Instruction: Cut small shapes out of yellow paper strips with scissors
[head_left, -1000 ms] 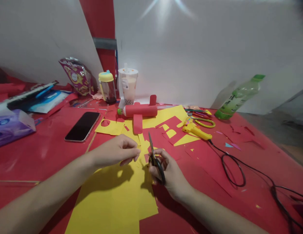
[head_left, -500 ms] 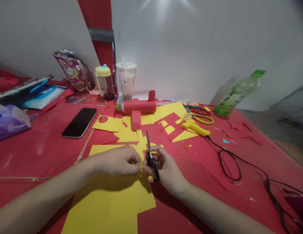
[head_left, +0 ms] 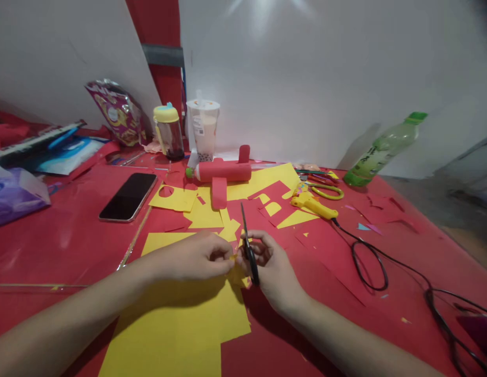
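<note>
My left hand [head_left: 206, 256] is closed in a pinch on a small piece of yellow paper [head_left: 235, 264], above a large yellow sheet [head_left: 180, 324]. Close beside it, my right hand [head_left: 272, 267] is wrapped round a pair of scissors [head_left: 250, 255] with dark handles, the blades pointing up and away from me. The right fingertips are beside the small piece; whether they touch it I cannot tell. Farther back lies a red paper-covered bottle [head_left: 231, 172] with flaps sticking out, shaped like a plane. Yellow and red cut paper [head_left: 270, 201] is spread around it.
A phone [head_left: 128, 197] lies at left. Along the back stand a snack bag [head_left: 120, 115], a yellow-lidded bottle [head_left: 168, 133] and a bubble tea cup [head_left: 204, 128]. On the right are a yellow glue gun [head_left: 314, 204], its black cord [head_left: 404, 270] and a leaning green bottle [head_left: 380, 152].
My left hand has come down and right, and the small yellow piece now shows between the hands. The scissors stay in my right hand. The view has shifted slightly.
</note>
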The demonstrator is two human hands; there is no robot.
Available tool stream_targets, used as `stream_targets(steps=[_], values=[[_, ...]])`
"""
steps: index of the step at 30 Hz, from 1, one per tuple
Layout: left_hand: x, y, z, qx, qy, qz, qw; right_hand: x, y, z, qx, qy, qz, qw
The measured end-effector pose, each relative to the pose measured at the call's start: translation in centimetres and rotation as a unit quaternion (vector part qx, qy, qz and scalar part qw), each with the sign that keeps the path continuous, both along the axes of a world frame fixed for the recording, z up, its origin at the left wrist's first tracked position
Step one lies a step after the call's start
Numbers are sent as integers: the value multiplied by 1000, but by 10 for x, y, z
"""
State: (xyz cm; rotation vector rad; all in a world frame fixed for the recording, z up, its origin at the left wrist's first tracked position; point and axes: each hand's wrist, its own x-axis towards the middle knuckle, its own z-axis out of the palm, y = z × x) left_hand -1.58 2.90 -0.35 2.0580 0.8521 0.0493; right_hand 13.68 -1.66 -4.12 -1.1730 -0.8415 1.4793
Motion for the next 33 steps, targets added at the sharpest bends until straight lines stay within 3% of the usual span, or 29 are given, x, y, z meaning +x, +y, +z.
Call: stream_targets(steps=[5,12,20,27,33], values=[[3,-1,-1,4,-2,16,1000,2,2,0,5,23,-55,998],[9,-4,-9,82,-4,29,996,2,3,-2,8,51,-67,996],[11,-3,-11,103,-28,48,993,3,3,-2,18,44,-65,997],[4,0,-3,-51,-129,148,979,3,1,-7,42,36,-1,998],[4,1,0,-95,-200,203,954,2,-4,-4,71,72,122,987]])
